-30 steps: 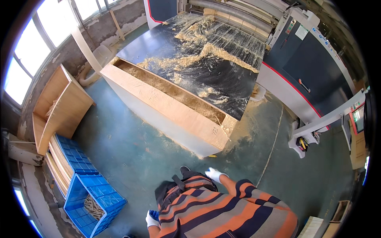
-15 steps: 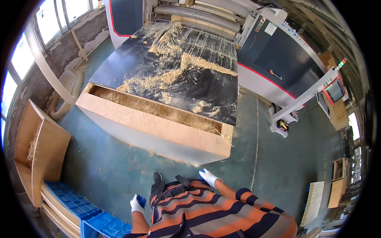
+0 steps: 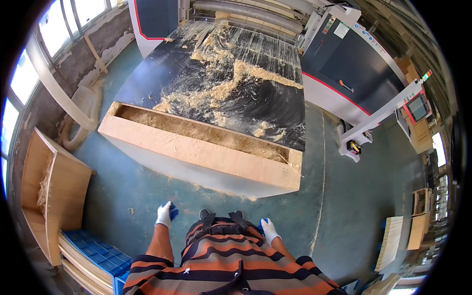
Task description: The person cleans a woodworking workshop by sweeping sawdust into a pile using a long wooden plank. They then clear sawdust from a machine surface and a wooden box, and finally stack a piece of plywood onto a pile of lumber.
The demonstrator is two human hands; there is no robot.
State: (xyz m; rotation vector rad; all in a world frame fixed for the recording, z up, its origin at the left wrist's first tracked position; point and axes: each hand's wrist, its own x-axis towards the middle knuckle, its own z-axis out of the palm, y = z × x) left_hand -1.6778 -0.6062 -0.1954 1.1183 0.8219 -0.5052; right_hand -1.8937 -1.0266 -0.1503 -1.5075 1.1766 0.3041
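Note:
My left hand (image 3: 166, 214), in a white glove with blue palm and fingers, hangs over the floor with loosely curled fingers and no visible object in it. My right hand (image 3: 268, 230) wears the same kind of glove. It hangs low at my right side, closed, and nothing shows in it. Ahead of both hands, out of contact, stands a long open wooden box (image 3: 196, 150) with sawdust (image 3: 196, 129) inside. Behind its trough lies a black tabletop (image 3: 270, 103) strewn with wood shavings (image 3: 231, 83).
A roller machine (image 3: 255, 15) with dark cabinets (image 3: 354, 64) stands at the back. A control screen (image 3: 418, 109) hangs from an arm on the right. At left are a ribbed hose (image 3: 59, 93), a plywood bin (image 3: 69, 182) and a blue crate (image 3: 98, 248). Stacked boards (image 3: 388, 243) stand right.
My left hand has swung forward, while my right hand has come back toward my body. The box sits slightly further right in view, and both my shoes now show.

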